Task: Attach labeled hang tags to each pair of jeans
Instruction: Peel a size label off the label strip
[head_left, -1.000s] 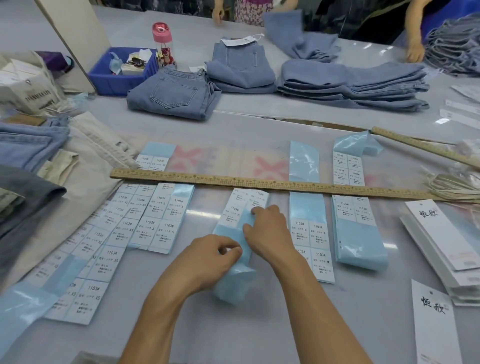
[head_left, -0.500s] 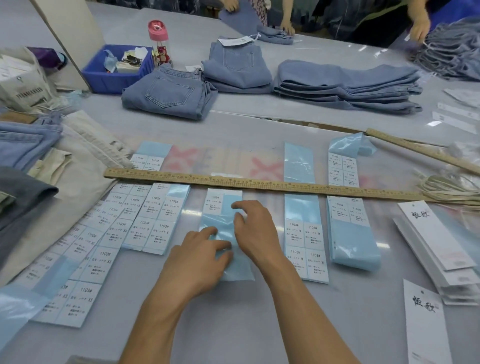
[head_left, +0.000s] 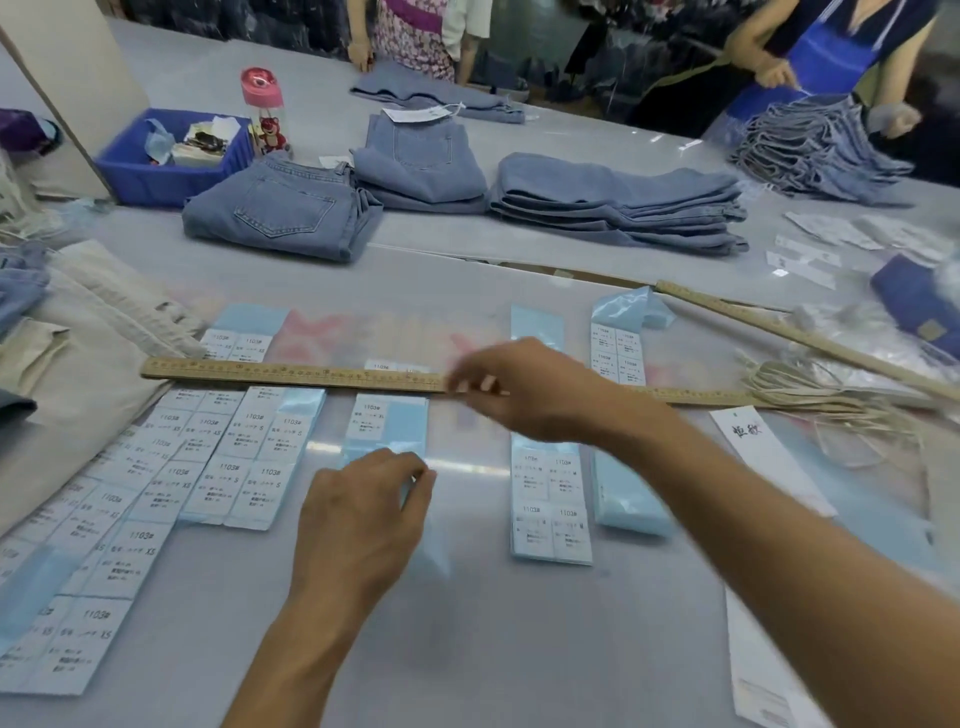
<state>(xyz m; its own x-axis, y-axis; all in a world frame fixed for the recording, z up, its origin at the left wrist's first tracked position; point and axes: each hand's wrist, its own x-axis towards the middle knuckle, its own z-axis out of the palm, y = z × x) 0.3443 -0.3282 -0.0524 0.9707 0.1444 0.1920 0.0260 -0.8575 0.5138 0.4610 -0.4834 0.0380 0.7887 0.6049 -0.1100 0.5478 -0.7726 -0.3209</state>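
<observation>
label sheets (head_left: 244, 457) under ruler (head_left: 291, 375)

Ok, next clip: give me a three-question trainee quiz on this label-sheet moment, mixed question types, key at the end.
1. True or false: the wooden ruler lies across the label sheets, with sheets showing on both its near and far sides.
2. Multiple choice: the left hand is at the near end of which item? A) the blue backing strip with one label left on it B) the white hang tag C) the folded jeans
3. Fill in: the blue bin sits next to a bottle with a ____ lid.

Key: 1 true; 2 A; 3 pink. The right hand is motion-blurred over the ruler, so its grip is not asked about.
</observation>
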